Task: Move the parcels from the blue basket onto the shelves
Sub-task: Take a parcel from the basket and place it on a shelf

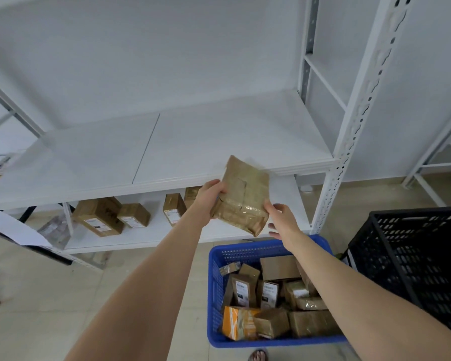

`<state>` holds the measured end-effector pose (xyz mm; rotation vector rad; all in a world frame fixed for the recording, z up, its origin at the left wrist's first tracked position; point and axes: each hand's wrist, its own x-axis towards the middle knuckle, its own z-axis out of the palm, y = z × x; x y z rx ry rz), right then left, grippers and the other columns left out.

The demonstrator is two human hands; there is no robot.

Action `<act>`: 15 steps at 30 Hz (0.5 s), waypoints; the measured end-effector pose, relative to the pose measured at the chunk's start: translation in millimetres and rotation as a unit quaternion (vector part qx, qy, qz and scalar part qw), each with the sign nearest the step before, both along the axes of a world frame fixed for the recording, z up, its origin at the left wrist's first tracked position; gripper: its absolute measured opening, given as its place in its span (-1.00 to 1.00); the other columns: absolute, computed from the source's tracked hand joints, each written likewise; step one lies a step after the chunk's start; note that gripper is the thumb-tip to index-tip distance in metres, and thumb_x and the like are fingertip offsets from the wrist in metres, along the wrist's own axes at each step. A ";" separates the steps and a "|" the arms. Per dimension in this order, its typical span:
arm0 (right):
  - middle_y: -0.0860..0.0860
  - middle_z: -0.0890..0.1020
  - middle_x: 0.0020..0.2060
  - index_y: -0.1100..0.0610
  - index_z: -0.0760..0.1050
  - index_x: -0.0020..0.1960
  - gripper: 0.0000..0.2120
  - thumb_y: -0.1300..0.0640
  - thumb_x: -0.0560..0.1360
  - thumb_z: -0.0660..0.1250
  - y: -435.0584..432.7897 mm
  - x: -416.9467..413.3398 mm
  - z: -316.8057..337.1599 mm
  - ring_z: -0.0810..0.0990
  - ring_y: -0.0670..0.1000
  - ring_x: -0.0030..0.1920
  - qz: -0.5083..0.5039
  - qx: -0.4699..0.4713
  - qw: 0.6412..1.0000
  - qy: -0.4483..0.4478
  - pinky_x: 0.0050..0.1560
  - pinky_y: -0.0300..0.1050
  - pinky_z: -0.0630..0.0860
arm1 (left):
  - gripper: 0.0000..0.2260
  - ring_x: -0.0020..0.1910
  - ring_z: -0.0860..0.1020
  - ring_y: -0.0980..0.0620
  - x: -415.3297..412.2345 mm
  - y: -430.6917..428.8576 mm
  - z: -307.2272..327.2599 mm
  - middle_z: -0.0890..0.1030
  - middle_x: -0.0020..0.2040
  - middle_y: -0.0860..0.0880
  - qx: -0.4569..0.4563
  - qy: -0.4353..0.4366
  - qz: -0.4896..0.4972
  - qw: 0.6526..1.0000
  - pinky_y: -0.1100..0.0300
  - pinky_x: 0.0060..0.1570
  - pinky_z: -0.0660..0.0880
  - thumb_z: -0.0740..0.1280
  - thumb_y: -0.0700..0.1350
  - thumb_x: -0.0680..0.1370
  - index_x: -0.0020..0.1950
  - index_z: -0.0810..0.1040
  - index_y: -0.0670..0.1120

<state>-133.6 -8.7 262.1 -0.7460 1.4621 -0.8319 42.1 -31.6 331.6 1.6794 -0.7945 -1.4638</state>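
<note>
A flat brown parcel (244, 196) wrapped in clear tape hangs in the air in front of the white shelf's (219, 142) front edge. My left hand (210, 195) grips its left side. My right hand (281, 220) is at its lower right corner with fingers spread, touching or just off it. Below stands the blue basket (216, 269), holding several brown taped parcels (271, 303). On the lower shelf (151, 235) lie several brown boxes (102, 217).
A black plastic crate (414, 261) stands right of the blue basket. A white perforated upright (349, 142) frames the shelf's right end. Another white rack (438, 157) is at the far right. Papers (16, 230) lie at the left. A sandalled foot (258, 356) shows at the bottom.
</note>
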 end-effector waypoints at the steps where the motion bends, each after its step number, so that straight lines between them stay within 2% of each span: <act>1: 0.10 0.44 0.29 0.06 0.27 0.41 -0.39 -0.26 0.51 0.27 -1.3 -4.6 0.9 0.52 0.15 0.17 -0.005 0.042 0.999 -0.023 0.12 0.08 0.51 | -0.62 -0.12 0.57 -0.01 1.9 1.2 -0.1 0.56 0.09 -0.08 -0.009 0.001 -0.013 1.000 0.14 -0.27 0.55 0.27 -0.18 0.47 0.29 0.46 -0.04; 3: 0.15 0.44 0.28 0.03 0.27 0.37 -0.34 -0.33 0.44 0.30 -0.5 -11.8 4.4 0.54 0.25 0.16 0.008 0.106 0.989 -0.107 0.09 0.18 0.52 | -0.55 -0.04 0.56 0.00 2.4 4.2 2.8 0.52 0.21 -0.09 -0.029 -0.018 -0.052 0.998 0.13 -0.18 0.55 0.28 -0.19 0.51 0.40 0.38 0.02; 5: 0.20 0.49 0.23 0.02 0.30 0.31 -0.36 -0.33 0.40 0.35 3.2 -13.7 6.5 0.57 0.30 0.13 0.020 0.132 0.969 -0.209 0.09 0.25 0.53 | -0.46 0.02 0.54 0.01 -2.2 7.2 7.3 0.45 0.30 -0.08 -0.054 -0.049 -0.119 0.990 0.21 -0.11 0.52 0.33 -0.20 0.52 0.48 0.27 -0.01; 7: 0.22 0.53 0.20 0.11 0.35 0.31 -0.38 -0.21 0.42 0.42 7.1 -12.9 6.3 0.57 0.29 0.15 0.001 0.132 0.950 -0.283 0.13 0.28 0.53 | -0.33 0.07 0.54 0.02 -8.2 8.6 12.1 0.39 0.35 -0.08 -0.060 -0.041 -0.160 0.984 0.26 -0.12 0.50 0.41 -0.16 0.49 0.52 0.16 -0.05; 9: 0.22 0.55 0.18 0.15 0.38 0.32 -0.44 -0.11 0.45 0.43 10.3 -12.5 6.0 0.57 0.28 0.16 -0.029 0.134 0.933 -0.332 0.13 0.31 0.52 | -0.37 0.06 0.55 0.04 -13.1 11.3 20.0 0.41 0.36 -0.11 -0.049 -0.013 -0.168 0.984 0.25 -0.07 0.49 0.41 -0.13 0.50 0.50 0.19 -0.11; 11: 0.22 0.55 0.18 0.17 0.40 0.30 -0.50 -0.06 0.48 0.42 12.7 -14.4 6.0 0.57 0.28 0.15 -0.052 0.139 0.921 -0.360 0.08 0.30 0.55 | -0.62 0.01 0.58 0.06 -16.4 14.8 25.7 0.52 0.26 -0.10 -0.049 -0.025 -0.207 0.977 0.25 -0.04 0.51 0.38 -0.16 0.52 0.32 0.40 -0.12; 12: 0.22 0.54 0.18 0.17 0.40 0.29 -0.52 -0.04 0.49 0.41 13.3 -15.7 6.8 0.56 0.28 0.15 -0.060 0.136 0.922 -0.358 0.07 0.28 0.57 | -0.67 0.00 0.59 0.05 -17.4 16.6 26.2 0.56 0.22 -0.10 -0.055 -0.033 -0.226 0.972 0.26 -0.05 0.53 0.38 -0.16 0.52 0.27 0.45 -0.12; 15: 0.18 0.53 0.14 0.16 0.39 0.29 -0.58 0.01 0.53 0.38 16.2 -17.0 12.6 0.53 0.26 0.20 -0.065 0.124 0.933 -0.332 0.15 0.26 0.53 | -0.54 0.04 0.61 0.01 -18.3 20.9 26.4 0.61 0.15 -0.07 -0.060 -0.039 -0.211 0.975 0.14 0.02 0.57 0.42 -0.14 0.49 0.37 0.41 -0.14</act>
